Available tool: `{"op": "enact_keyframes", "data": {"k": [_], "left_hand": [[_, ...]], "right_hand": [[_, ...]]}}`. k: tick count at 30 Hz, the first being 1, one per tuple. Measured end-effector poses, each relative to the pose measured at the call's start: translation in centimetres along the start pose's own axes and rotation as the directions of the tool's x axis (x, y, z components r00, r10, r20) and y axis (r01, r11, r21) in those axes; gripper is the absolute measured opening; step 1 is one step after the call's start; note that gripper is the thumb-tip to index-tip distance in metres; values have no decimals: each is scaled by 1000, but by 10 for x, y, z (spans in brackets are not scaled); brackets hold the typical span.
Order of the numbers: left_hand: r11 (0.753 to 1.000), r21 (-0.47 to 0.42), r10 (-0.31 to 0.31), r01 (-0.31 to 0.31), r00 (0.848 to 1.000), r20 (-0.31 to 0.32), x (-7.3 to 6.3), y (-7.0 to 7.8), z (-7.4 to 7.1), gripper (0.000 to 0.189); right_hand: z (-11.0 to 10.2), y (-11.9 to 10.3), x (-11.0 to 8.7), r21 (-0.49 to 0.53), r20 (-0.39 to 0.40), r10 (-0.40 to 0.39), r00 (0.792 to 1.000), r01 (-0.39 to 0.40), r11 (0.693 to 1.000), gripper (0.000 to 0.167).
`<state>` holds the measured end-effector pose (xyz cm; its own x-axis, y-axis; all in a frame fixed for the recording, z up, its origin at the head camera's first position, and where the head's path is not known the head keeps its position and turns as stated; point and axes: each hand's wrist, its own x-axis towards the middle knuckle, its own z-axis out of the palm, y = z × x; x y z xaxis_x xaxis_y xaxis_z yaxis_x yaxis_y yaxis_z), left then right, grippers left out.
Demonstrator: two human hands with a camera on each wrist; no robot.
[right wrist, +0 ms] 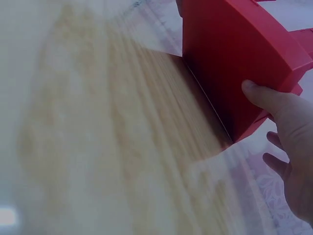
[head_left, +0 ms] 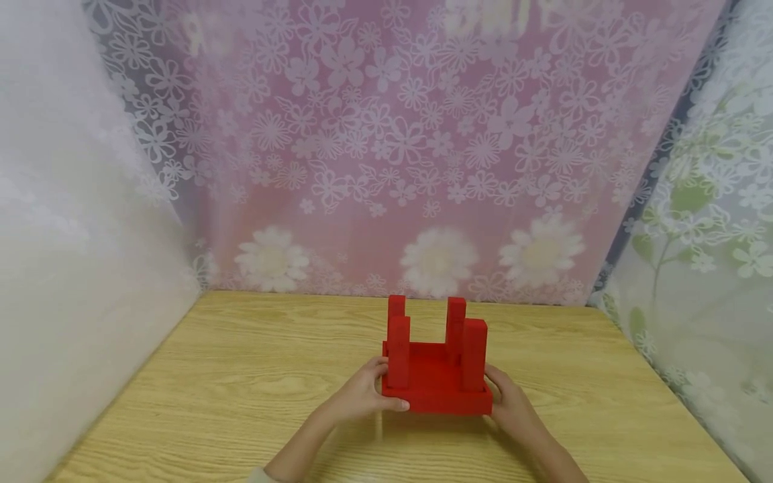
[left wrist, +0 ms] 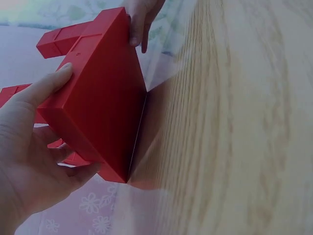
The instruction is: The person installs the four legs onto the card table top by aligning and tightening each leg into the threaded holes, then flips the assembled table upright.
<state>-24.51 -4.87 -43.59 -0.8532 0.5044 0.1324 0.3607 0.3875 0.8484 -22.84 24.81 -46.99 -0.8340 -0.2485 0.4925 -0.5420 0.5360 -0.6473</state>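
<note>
A small red stool (head_left: 437, 402) is upside down over the wooden table, its several square legs pointing up. My left hand (head_left: 359, 396) grips its left side near the front corner, the thumb along the front rim and the fingers on the side. At the opposite side my right hand (head_left: 513, 406) holds the right edge. In the right wrist view, the right thumb (right wrist: 259, 95) lies against the flat underside. Both wrist views show the stool tilted, its far edge at the tabletop and its near edge raised. The left wrist view shows its smooth seat face (left wrist: 110, 93).
The wood-grain tabletop (head_left: 241, 389) spreads around the stool. A pink flowered curtain (head_left: 362, 168) hangs behind the table's back edge. Pale sheeting (head_left: 90, 235) stands at the left, and a flowered sheet (head_left: 694, 268) at the right.
</note>
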Motion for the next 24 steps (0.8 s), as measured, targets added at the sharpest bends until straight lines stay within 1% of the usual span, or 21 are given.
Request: {"op": "enact_keyframes", "data": {"k": [1, 3, 5, 7, 8, 10, 12, 14, 16, 19, 21, 23, 24], "left_hand": [[1000, 5, -1, 1, 1000, 7, -1, 0, -1, 64], [999, 36, 6, -6, 1000, 21, -2, -1, -2, 66], [998, 57, 27, -29, 999, 39, -5, -5, -3, 68], [995, 89, 40, -45, 997, 60, -9, -10, -6, 78], [993, 104, 51, -58, 997, 64, -10, -12, -7, 82], [991, 98, 85, -90, 995, 60, -11, -19, -9, 87], [991, 79, 110, -112, 994, 26, -11, -25, -10, 85], [986, 39, 165, -164, 986, -37, -6, -30, -10, 73], [980, 14, 200, -200, 974, -102, -2, -35, -8, 61], [969, 5, 245, -248, 951, -188, 6, -40, -6, 48], [964, 8, 260, -266, 939, -227, 10, -42, -3, 43], [958, -7, 274, -285, 925, -263, 14, -44, -1, 40], [957, -17, 275, -291, 921, -277, 15, -45, 0, 40]], "right_hand": [[0, 0, 1, -35, -10, 4, 1000, -4, 999, 63], [-1, 0, 1, -67, -8, 33, 999, -34, 997, 63], [-1, 0, 1, -72, 5, 73, 997, -72, 995, 64], [-1, 0, 2, -65, 19, 121, 992, -120, 991, 63], [-2, -1, 3, -48, 33, 147, 989, -145, 988, 62], [-4, -3, 5, -45, 43, 187, 981, -186, 982, 60], [-7, -5, 9, -30, 59, 222, 973, -221, 975, 58], [-11, -7, 12, -19, 73, 237, 969, -236, 972, 57], [-13, -8, 16, -32, 74, 239, 968, -237, 971, 58], [-15, -6, 20, -47, 67, 234, 970, -232, 972, 57], [-16, -5, 22, -52, 65, 238, 969, -235, 971, 57], [-16, -4, 23, -49, 64, 241, 968, -238, 970, 55], [-16, -3, 23, -45, 66, 248, 967, -245, 968, 55]]}}
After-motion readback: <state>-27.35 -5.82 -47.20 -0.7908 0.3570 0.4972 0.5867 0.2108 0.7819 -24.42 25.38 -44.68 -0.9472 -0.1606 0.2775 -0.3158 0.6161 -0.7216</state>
